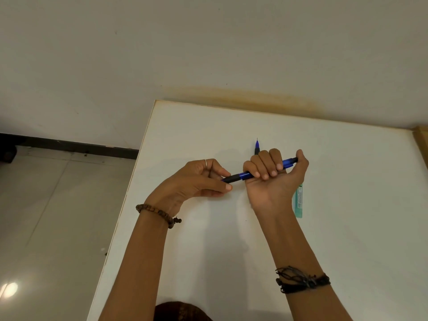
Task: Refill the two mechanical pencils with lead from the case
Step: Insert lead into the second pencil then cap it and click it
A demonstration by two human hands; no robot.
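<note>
A blue mechanical pencil with a black grip (pixel 240 176) is held level above the white table (pixel 347 181). My right hand (pixel 275 177) is closed in a fist around its barrel, palm up. With thumb and fingers, my left hand (pixel 203 179) pinches the pencil's black tip end. A second blue pencil (pixel 257 147) lies on the table behind my right hand, tip pointing away; most of it is hidden. The pale green lead case (pixel 298 202) lies flat on the table, partly covered by my right wrist.
The table's left edge (pixel 129 188) drops to a tiled floor (pixel 46 205). A white wall (pixel 208 42) stands right behind the table's far edge. A wooden strip (pixel 421 140) borders the far right corner.
</note>
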